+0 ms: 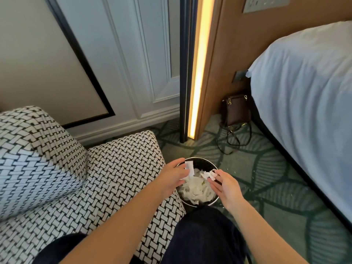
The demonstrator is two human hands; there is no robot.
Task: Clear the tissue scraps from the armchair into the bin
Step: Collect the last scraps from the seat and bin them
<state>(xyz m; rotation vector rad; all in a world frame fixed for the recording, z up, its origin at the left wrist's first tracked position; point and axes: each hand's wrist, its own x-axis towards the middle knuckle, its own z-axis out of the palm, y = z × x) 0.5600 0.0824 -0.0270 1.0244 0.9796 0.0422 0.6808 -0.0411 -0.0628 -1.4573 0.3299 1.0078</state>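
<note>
A round dark bin (204, 161) stands on the carpet beside the armchair (106, 168), which has a black-and-white woven pattern. White tissue (196, 189) fills the bin. Both hands hover over its opening. My left hand (172, 177) holds a flat white scrap (190, 167) at its fingertips above the bin's left rim. My right hand (225, 184) pinches a crumpled white tissue scrap (209, 174) over the bin's right side. The visible armchair seat and arm show no scraps.
A bed with a white cover (304, 96) stands on the right. A brown bag (237, 111) with straps sits on the patterned green carpet (266, 178) by a lit wooden panel (199, 73). Small white crumbs dot the carpet near the bin. My dark-trousered legs fill the bottom.
</note>
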